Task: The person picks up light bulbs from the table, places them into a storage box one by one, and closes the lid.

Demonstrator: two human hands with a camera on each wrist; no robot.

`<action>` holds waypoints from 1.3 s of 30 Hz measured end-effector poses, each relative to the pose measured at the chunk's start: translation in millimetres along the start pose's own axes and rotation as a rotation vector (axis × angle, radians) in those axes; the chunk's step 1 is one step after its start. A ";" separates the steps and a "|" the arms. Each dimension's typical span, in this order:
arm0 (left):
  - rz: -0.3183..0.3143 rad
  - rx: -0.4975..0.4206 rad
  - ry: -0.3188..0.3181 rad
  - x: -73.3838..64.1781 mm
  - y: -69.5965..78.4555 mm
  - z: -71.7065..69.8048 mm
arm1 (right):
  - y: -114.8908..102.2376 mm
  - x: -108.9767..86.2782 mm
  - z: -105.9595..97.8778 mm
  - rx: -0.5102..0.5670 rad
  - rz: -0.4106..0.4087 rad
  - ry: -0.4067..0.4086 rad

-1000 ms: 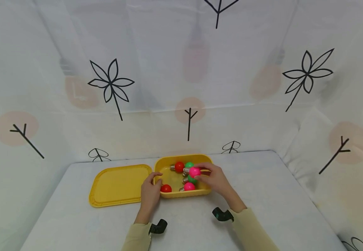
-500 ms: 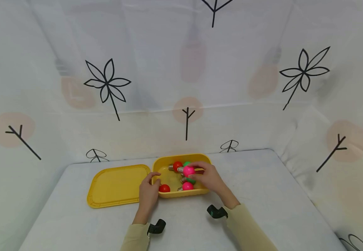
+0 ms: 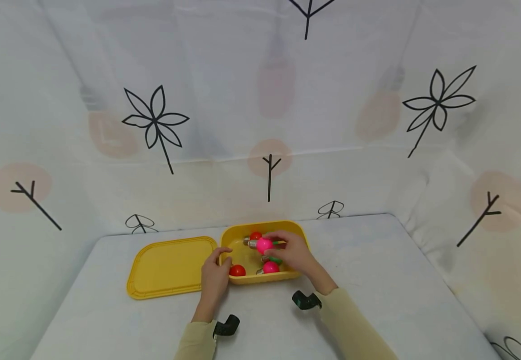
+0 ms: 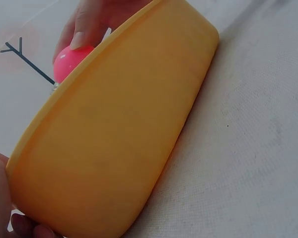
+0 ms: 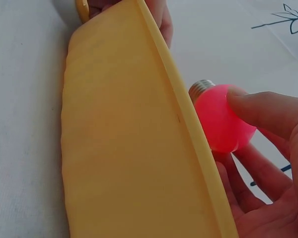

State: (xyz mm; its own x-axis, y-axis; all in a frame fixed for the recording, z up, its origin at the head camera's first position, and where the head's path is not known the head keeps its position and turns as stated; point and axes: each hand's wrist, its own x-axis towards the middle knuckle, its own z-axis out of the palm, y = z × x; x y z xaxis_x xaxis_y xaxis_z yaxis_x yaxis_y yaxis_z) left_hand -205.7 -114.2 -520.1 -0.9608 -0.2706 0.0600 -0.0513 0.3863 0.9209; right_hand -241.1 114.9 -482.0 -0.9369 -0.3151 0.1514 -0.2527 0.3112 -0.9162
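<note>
My right hand (image 3: pixel 294 252) pinches a pink light bulb (image 3: pixel 264 245) by its round globe between thumb and fingers. Its silver screw base points left, above the inside of a deep yellow tub (image 3: pixel 265 279). In the right wrist view the held pink globe (image 5: pixel 223 121) shows just beyond the tub's rim. My left hand (image 3: pixel 214 280) grips the tub's left end, thumb and fingers on either side of its wall. Inside lie a red bulb (image 3: pixel 237 270) at front left, another pink bulb (image 3: pixel 271 267), a red bulb (image 3: pixel 255 235) at the back, and green ones partly hidden by my right hand.
A flat yellow tray (image 3: pixel 170 267), likely of the same set, lies left of the tub. Both stand on a white-covered table (image 3: pixel 377 280). White cloth (image 3: pixel 224 185) with printed plants hangs behind and at the sides.
My right hand has moved the pink bulb leftward over the tub, covering more of the green bulbs. The left hand keeps its grip on the tub's left end.
</note>
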 end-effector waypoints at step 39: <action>-0.008 0.003 -0.005 0.4 1.9 -0.9 | -4.7 50.9 8.9 -0.063 0.086 -0.211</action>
State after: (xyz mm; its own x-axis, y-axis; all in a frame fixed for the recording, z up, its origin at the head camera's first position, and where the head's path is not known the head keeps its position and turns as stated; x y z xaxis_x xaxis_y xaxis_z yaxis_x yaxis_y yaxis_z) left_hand -205.9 -114.3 -518.0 -0.9617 -0.2692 0.0507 -0.0598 0.3870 0.9201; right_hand -285.4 89.4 -473.4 -0.8860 -0.4634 -0.0134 -0.1949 0.3985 -0.8962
